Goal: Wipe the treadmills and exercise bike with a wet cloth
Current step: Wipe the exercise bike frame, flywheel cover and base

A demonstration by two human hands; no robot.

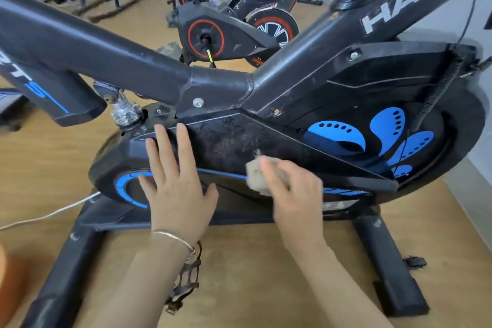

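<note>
Wiping goes on low on the black exercise bike with blue trim (292, 104): the right hand (292, 189) clutches a balled beige cloth (257, 176) against its dusty plastic drive cover (234, 138), while the left hand (175, 178) lies flat, fingers spread, bracing nearby. Overlapping firm strokes toward the blue-petalled flywheel (386, 141) should lift that grey film.

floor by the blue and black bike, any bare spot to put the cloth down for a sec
Bare wooden floor lies between the black front base bar and black rear base bar, right of the metal pedal. More lies left of the white cable. Crowded at the black drive cover: left hand flat, right hand gripping the beige cloth.
</note>
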